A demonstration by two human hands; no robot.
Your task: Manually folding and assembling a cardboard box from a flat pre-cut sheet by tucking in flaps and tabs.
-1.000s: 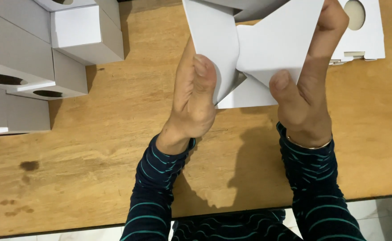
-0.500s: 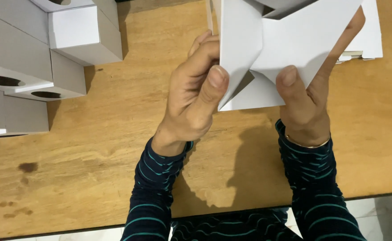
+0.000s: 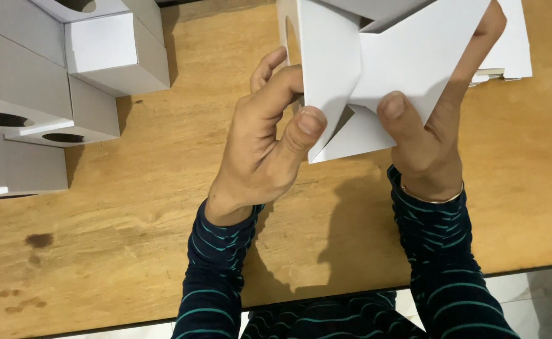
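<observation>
You hold a white cardboard box (image 3: 376,69), half-folded, smooth and matte, with crisp straight creases and pointed flaps that overlap near its middle (one dark triangular gap shows between them). It sits in the air above the counter (image 3: 131,207), at the top centre of the view, and its upper part runs out of the frame. Your left hand (image 3: 266,141) is clamped on its left flap, thumb pressed flat on the front face and fingers curled behind the edge. Your right hand (image 3: 430,135) is clamped on the right side, thumb on the front near the lower flap, the forefinger stretched up along the slanted edge. Both sleeves are dark with thin teal stripes, and a thin bangle (image 3: 431,198) circles your right wrist.

The counter is golden wood, grainy and worn, with a few dark stains at the lower left. At the upper left stand folded boxes (image 3: 49,75), about five as far as you can count, white and square-cornered, several with oval cut-outs. Behind the held box lies a flat white card stack (image 3: 508,44).
</observation>
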